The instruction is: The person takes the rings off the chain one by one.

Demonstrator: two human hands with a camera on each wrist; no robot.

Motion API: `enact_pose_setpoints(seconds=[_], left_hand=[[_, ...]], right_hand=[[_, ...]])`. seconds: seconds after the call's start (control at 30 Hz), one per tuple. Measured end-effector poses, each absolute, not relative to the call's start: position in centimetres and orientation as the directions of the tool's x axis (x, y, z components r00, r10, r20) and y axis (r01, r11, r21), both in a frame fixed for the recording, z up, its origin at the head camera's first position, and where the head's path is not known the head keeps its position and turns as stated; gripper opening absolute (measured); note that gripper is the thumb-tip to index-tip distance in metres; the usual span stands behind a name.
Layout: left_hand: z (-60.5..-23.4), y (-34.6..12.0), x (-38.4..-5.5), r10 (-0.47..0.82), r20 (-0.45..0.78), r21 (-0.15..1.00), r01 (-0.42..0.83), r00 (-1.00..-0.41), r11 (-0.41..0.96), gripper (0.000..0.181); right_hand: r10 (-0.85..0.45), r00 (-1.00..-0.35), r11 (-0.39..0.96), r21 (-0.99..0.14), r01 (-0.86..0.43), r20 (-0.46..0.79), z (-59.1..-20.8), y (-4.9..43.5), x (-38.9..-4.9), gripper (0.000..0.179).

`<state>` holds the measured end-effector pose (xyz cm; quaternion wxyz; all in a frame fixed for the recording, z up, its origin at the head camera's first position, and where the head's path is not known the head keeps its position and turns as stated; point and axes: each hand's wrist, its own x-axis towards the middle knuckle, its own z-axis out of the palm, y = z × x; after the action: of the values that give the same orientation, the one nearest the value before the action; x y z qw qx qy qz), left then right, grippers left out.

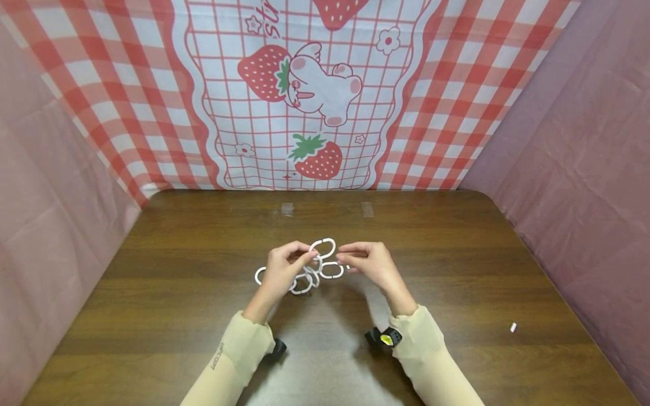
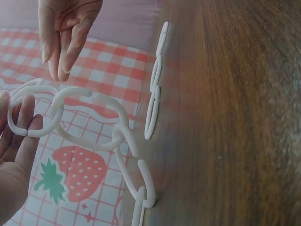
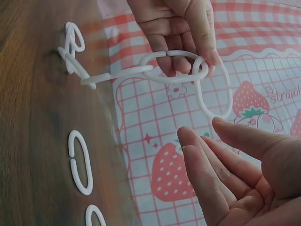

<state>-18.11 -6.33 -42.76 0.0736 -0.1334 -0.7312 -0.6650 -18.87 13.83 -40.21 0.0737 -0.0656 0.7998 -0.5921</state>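
Backdrop: red-and-white gingham cloth (image 1: 431, 118) with strawberry print, upper centre of the head view; pink drapes (image 1: 56, 225) at both sides. Surface: brown wood-look table (image 1: 152, 338), filling the lower frame.

Item 1: white chain (image 3: 176, 81) of oval links, each with a small gap, just below the centre of the head view. Partly raised, its far end lying on the table at the upper left of the right wrist view. Full count not certain; links overlap and the hand covers some.

Item 2: end link (image 3: 198, 94) of that chain, raised.

Item 3: loose links (image 2: 156, 73), three in a row at the upper centre of the left wrist view, lying on the table; two show at the lower left of the right wrist view, apart from one another.

Item 4: small pale piece (image 1: 513, 327), right of the head view, nature unclear.

Left hand (image 1: 280, 268): pinching the chain near its end link, thumb against fingers. Right hand (image 1: 373, 265): holding nothing, fingers extended and close together, thumb apart, its tip just beside the end link; contact cannot be told.

Progress, as judged: several links joined, the row on the table apparently unjoined.
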Motion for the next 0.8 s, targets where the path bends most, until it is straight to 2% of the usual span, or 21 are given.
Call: enact_pose_setpoints(seconds=[0.17, 0.8], left_hand=[[-42.8, -6.2, -18.0, 0.104, 0.260, 0.959, 0.270, -0.960, 0.091, 0.013], [-42.8, -6.3, -18.1, 0.176, 0.248, 0.966, 0.256, -0.953, 0.023, 0.016]], right_hand=[[-0.190, -0.981, 0.252, -0.968, -0.006, -0.044, -40.1, 13.5, -18.8, 0.030], [-0.063, -0.997, 0.253, -0.965, -0.062, 0.048, -39.5, 12.5, -18.2, 0.023]])
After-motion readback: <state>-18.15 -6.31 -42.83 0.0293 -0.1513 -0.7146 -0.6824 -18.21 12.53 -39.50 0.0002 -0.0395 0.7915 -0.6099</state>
